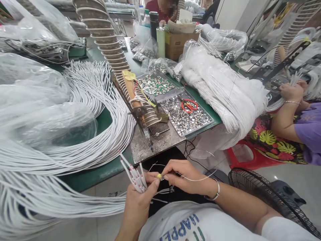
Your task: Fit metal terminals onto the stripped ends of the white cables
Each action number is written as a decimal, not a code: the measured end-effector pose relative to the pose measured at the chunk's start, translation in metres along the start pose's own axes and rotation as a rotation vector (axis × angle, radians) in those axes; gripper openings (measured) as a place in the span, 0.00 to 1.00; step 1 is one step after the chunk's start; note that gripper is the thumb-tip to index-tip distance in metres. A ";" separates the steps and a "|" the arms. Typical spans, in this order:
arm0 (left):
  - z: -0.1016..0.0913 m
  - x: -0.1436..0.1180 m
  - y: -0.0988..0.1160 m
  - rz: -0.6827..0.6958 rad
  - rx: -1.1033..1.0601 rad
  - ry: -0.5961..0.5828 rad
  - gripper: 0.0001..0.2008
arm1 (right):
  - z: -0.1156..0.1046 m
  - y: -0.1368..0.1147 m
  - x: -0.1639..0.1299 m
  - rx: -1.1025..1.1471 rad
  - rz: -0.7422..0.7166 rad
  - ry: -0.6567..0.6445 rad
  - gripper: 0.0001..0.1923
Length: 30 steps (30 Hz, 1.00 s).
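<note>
My left hand (138,202) grips a small bundle of white cables (134,174) whose stripped ends fan upward. Its thumb and forefinger also pinch a cable tip with a tiny yellow piece (158,176). My right hand (186,176) meets it there, fingers pinched on a thin silvery wire (198,179) that curves away to the right. Both hands hover below the front edge of the green table (100,174), over my lap. The cables trail left into a big heap of white cables (82,134).
A metal plate (150,144) carries a soldering stand with a coil rack (140,97). Trays of small metal parts (185,117) hold red scissors (189,105). A bagged white cable bundle (220,87) lies right. Another person (296,117) sits at right; a black fan (271,197) stands beside me.
</note>
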<state>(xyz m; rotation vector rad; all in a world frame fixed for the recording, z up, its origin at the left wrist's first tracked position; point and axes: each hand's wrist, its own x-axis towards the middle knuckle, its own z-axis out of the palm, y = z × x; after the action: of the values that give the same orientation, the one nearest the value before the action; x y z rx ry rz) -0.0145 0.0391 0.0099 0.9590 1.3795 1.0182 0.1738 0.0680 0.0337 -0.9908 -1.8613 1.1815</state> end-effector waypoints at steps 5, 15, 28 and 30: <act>-0.001 -0.002 0.001 0.012 0.054 -0.008 0.11 | -0.001 -0.001 0.003 -0.052 -0.057 -0.022 0.06; 0.007 0.003 0.013 0.076 0.017 0.213 0.11 | -0.002 -0.002 -0.004 -0.231 -0.273 0.109 0.11; 0.013 0.031 0.022 0.161 -0.080 0.253 0.10 | -0.006 -0.009 0.012 -0.126 -0.284 0.258 0.07; 0.014 0.033 0.024 0.180 -0.086 0.254 0.10 | -0.006 -0.010 0.015 -0.134 -0.280 0.250 0.08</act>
<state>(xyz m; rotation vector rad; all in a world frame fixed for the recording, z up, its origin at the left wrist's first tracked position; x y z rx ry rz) -0.0019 0.0782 0.0228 0.9253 1.4615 1.3626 0.1697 0.0808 0.0473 -0.8706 -1.8232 0.7409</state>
